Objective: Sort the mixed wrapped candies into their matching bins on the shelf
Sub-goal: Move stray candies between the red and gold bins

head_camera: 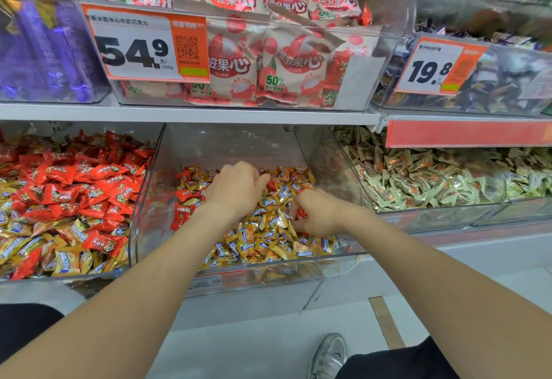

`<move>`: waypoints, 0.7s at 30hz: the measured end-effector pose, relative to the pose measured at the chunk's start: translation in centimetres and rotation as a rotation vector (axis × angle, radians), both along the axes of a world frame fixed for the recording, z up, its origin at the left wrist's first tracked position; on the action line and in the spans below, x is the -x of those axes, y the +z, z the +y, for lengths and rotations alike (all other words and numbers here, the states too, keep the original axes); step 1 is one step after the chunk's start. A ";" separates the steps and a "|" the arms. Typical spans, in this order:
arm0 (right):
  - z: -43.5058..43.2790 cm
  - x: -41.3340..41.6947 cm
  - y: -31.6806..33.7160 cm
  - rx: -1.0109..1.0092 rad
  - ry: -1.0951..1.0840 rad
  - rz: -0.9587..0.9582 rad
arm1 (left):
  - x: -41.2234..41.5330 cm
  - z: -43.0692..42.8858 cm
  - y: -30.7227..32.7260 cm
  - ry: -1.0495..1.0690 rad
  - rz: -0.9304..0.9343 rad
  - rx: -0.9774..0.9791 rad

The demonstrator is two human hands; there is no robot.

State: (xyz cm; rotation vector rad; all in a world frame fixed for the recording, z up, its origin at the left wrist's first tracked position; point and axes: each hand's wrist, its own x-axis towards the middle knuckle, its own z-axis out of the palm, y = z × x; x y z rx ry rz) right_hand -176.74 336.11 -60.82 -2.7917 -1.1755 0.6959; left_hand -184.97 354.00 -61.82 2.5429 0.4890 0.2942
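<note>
Both my hands are inside the clear middle bin (149, 187) on the lower shelf. It holds mostly gold-wrapped candies (263, 241) with a few red-wrapped candies (183, 214) along its left side. My left hand (239, 187) is curled, fingers down among the candies at the back; what it holds is hidden. My right hand (316, 214) is curled round red-wrapped candies (301, 213) near the bin's right side. The left bin (89, 277) holds red candies (74, 181) piled over gold ones (68, 259).
The right bin (433, 214) is full of cream-wrapped candies. Above the shelf board (191, 115), a clear bin of lychee packets (298, 62) carries a 54.9 price tag (140, 47); another bin has a 19.8 tag (433, 68). A shoe (328, 354) stands on the floor.
</note>
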 end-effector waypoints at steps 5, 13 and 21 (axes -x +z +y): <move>-0.4 -0.1 -0.5 0.051 0.027 -0.067 | -2.0 -0.1 -1.3 -0.127 0.129 -0.202; -0.4 0.5 -1.0 0.090 0.036 -0.139 | -3.2 0.7 -2.1 -0.209 0.221 -0.488; -0.9 0.7 3.3 -0.400 -0.200 -0.074 | -2.9 0.1 -2.4 -0.216 0.182 -0.520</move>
